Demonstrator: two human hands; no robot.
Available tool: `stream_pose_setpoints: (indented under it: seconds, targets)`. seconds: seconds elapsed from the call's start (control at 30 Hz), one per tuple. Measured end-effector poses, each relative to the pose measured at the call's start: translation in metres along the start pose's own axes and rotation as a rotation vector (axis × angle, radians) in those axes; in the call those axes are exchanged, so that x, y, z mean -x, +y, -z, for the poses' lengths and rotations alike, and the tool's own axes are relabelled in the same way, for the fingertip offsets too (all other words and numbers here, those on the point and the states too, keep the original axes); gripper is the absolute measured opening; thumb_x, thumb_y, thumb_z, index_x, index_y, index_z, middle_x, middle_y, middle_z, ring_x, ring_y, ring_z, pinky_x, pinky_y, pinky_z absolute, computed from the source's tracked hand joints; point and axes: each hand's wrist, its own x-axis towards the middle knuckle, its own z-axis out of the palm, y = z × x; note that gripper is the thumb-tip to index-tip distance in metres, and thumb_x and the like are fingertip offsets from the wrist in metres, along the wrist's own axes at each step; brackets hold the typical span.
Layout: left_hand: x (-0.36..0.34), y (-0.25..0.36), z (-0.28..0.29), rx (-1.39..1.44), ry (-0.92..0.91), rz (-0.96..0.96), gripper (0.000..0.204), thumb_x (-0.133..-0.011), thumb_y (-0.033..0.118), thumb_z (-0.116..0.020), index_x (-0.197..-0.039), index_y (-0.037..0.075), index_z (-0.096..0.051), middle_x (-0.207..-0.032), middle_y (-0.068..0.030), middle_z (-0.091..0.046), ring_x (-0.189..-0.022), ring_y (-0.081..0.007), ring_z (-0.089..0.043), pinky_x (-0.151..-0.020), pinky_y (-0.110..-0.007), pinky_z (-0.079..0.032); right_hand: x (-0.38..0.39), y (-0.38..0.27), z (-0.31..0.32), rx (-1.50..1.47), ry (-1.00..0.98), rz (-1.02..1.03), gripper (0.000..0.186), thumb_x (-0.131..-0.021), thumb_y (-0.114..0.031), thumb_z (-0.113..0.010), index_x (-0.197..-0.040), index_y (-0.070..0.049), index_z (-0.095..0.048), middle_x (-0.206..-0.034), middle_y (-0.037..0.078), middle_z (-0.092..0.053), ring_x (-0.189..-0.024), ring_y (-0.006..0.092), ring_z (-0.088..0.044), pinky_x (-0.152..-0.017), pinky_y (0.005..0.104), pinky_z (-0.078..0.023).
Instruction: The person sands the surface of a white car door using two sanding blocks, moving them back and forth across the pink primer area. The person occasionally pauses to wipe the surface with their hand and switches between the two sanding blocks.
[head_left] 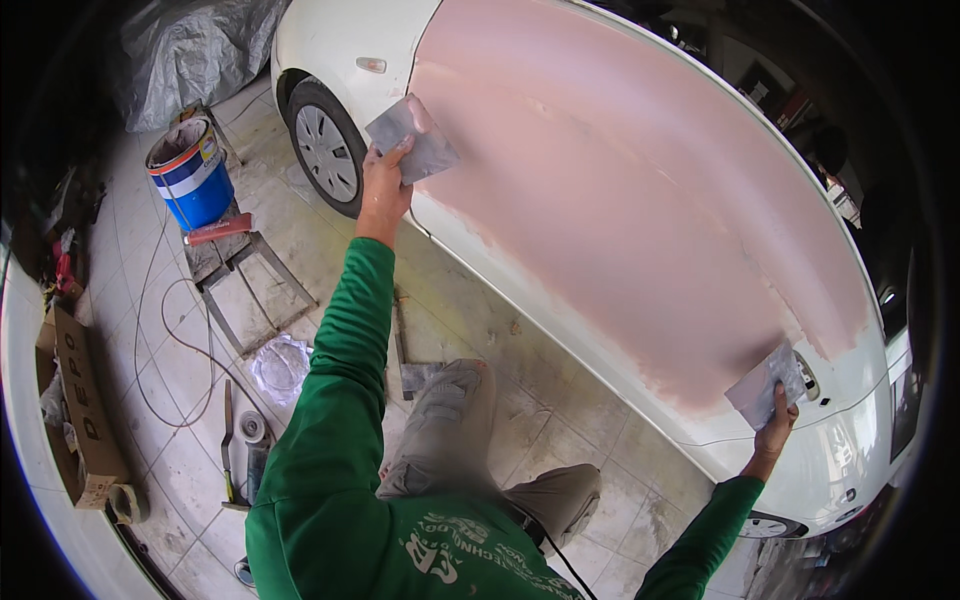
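Observation:
My left hand (380, 195) grips a thin grey metal putty spreader (432, 162) by its lower edge. A dab of pink putty (418, 114) sits near its top corner. This spreader is in front of the panel's left end, by the front wheel. Out to the right, my right hand (774, 432) pinches a second flat metal spreader (750, 394), its thumb on the face. That plate lies at or just off the lower right edge of the pink filler (600, 220), beside the door handle (806, 376). Filler covers most of the white car's (570, 375) side.
At the left, a blue paint can (198, 195) and a red tool (218, 228) rest on a small stool (240, 262). An angle grinder (256, 440), a cord (150, 405) and crumpled plastic (281, 368) lie on the tiles. A cardboard box (88, 400) stands at far left.

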Motion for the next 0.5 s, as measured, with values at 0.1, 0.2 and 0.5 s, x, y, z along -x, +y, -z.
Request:
stream_pose_setpoints:
  seconds: [0.1, 0.2, 0.5]
  targets:
    - [-0.075, 0.025, 0.025, -0.481, 0.032, -0.303, 0.031, -0.088, 0.000, -0.064, -0.119, -0.001, -0.060, -0.108, -0.0112, -0.070, -0.099, -0.0273, -0.071, -0.088, -0.040, -0.057, -0.009, 0.004, -0.031, -0.084, -0.033, -0.058, 0.034, -0.089, -0.021, -0.079, -0.112, -0.006, -0.059, -0.120, 0.009, -0.067, -0.109, 0.0216, -0.063, -0.096, 0.0371, -0.052]
    - [-0.104, 0.014, 0.007, -0.819, 0.090, -0.508, 0.032, -0.086, 0.002, -0.063, -0.118, 0.001, -0.061, -0.107, -0.0150, -0.071, -0.098, -0.0343, -0.070, -0.088, -0.042, -0.055, -0.001, -0.006, -0.039, -0.092, -0.011, -0.085, 0.035, -0.088, -0.020, -0.080, -0.111, -0.007, -0.057, -0.122, 0.011, -0.065, -0.110, 0.0238, -0.063, -0.096, 0.0391, -0.052]
    - [-0.076, -0.025, -0.025, -1.108, 0.031, -0.544, 0.046, -0.087, 0.001, -0.058, -0.132, 0.004, -0.052, -0.113, -0.0248, -0.069, -0.105, -0.0439, -0.065, -0.092, -0.050, -0.052, -0.008, -0.010, -0.019, 0.004, -0.095, -0.083, 0.046, -0.093, -0.029, -0.073, -0.127, 0.001, -0.065, -0.121, 0.009, -0.067, -0.108, 0.0219, -0.064, -0.096, 0.0374, -0.052]
